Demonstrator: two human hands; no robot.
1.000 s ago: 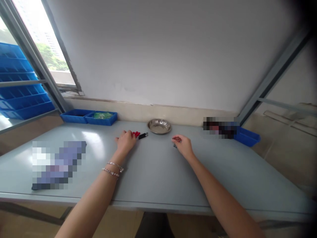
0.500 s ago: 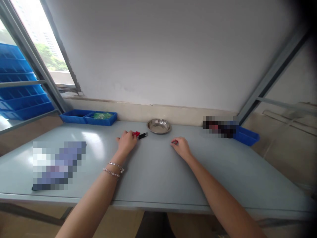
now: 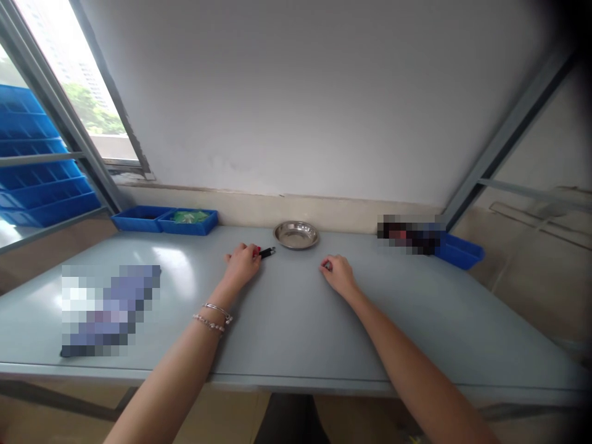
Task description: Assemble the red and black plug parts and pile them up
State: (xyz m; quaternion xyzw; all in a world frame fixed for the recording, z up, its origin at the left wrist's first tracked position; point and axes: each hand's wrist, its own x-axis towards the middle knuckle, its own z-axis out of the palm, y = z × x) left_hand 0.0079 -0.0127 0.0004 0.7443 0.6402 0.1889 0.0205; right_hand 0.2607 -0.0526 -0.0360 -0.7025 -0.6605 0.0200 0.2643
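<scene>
My left hand rests on the table left of the steel dish, its fingers bent down over a small red piece that shows only in part. Right beside those fingers lies a short black rod-like thing with a metal tip, too small to name. My right hand is closed in a pinch on the table, to the right and nearer than the dish. Something small and dark shows between thumb and fingers, but I cannot make it out. The round, shallow steel dish stands behind and between both hands.
Two blue bins stand at the back left, one with green-and-white packets. Another blue bin sits at the back right beside a blurred dark item. A blurred bluish item lies front left on the grey table.
My left hand has shifted slightly right and now covers more of the red piece. My right hand has barely moved. The dish stays in place.
</scene>
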